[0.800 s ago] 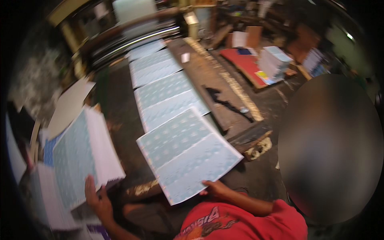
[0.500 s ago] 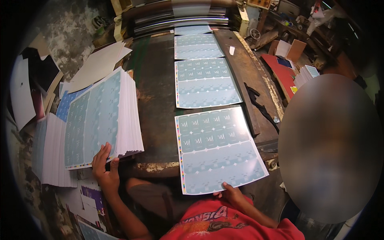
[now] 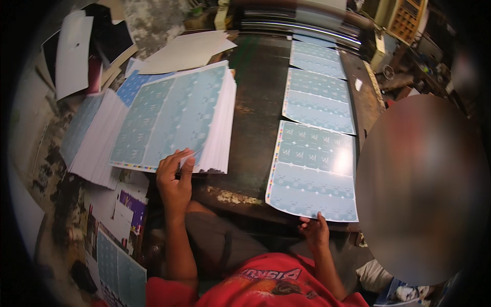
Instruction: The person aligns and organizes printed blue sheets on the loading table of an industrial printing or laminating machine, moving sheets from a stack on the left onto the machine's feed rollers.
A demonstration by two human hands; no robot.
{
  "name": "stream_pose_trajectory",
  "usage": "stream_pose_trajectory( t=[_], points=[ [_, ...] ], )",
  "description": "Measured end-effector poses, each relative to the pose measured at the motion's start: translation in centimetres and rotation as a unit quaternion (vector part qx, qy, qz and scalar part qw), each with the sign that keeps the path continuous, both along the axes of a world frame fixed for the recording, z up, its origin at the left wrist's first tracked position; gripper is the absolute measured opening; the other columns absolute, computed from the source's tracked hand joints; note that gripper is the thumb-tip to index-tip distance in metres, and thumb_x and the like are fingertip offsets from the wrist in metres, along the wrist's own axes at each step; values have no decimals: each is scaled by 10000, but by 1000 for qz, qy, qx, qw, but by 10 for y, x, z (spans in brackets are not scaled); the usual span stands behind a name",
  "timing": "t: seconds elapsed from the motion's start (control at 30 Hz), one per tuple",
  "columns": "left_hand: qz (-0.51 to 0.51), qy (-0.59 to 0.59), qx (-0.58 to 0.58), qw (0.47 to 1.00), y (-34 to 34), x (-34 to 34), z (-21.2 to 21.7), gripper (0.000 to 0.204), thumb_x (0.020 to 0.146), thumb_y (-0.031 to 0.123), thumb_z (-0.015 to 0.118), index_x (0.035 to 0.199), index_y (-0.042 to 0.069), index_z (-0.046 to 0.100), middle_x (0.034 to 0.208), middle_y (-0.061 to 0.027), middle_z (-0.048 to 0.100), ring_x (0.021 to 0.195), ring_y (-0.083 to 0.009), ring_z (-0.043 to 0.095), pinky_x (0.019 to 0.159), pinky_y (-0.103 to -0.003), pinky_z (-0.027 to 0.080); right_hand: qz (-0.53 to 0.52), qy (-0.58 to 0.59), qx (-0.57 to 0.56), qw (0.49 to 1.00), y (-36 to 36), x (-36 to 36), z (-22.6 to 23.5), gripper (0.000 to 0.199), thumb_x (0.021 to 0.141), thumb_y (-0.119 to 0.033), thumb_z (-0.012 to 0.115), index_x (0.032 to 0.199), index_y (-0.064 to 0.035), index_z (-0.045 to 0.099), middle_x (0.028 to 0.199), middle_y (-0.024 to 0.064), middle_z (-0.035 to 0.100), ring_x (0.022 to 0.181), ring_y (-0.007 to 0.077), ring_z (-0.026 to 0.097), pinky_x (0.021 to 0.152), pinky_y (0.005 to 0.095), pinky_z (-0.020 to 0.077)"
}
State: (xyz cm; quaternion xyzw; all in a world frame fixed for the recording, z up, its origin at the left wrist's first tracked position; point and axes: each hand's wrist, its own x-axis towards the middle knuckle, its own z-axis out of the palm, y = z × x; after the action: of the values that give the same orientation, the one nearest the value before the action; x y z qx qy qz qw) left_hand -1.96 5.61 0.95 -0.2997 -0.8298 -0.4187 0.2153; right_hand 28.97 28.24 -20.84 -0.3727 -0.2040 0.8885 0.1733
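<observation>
The bench is dark, worn and stained, its front edge chipped in pale patches. Printed blue-green sheets make a row along its right part — one behind another, toward the metal rollers at the far end. A small white scrap lies right of them. A thick stack overlaps the left side — its underside is hidden.

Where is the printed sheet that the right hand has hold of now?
In the head view, the printed sheet is right of centre, its near edge at the right hand and the row of similar sheets just beyond it.
</observation>
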Motion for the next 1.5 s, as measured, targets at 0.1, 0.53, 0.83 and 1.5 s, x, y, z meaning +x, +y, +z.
stream_pose_trajectory(
  t=[0.1, 0.53, 0.83, 1.5],
  points=[
    [36, -157, 53, 985, -18, -7, -1, 281, 967, 262, 621, 1026, -3, 695, 897, -98, 687, 911, -183, 612, 849, -300, 464, -25, 7, 14, 1000, 2, -6, -5, 439, 990, -429, 478, 1251, -77, 440, 1021, 166, 677, 763, 220, 624, 776, 413, 529],
    [-411, -94, -115, 899, 7, 67, 35, 176, 825, 263, 748, 935, 126, 753, 1033, -23, 734, 1076, -251, 657, 1010, -453, 407, 53, 190, 162, 967, -5, -20, 103, 633, 938, -485, 546, 1420, -104, 394, 1283, 109, 577, 944, 220, 632, 821, 411, 541],
    [-222, 74, -62, 970, 1, 43, 20, 389, 758, 250, 800, 1085, 60, 707, 1129, -104, 701, 1208, -370, 580, 1056, -489, 398, 43, 19, 74, 996, 3, 20, 24, 373, 906, -236, 622, 1169, 12, 528, 907, 116, 636, 743, 213, 626, 627, 328, 483],
    [-112, -176, -17, 978, -20, -12, 18, 345, 941, 273, 650, 1143, -4, 681, 1150, -150, 683, 1164, -248, 598, 1033, -349, 413, 124, -70, 99, 985, -65, 81, 36, 455, 996, -394, 479, 1161, 27, 531, 900, 139, 673, 776, 189, 641, 658, 277, 467]
  ],
)
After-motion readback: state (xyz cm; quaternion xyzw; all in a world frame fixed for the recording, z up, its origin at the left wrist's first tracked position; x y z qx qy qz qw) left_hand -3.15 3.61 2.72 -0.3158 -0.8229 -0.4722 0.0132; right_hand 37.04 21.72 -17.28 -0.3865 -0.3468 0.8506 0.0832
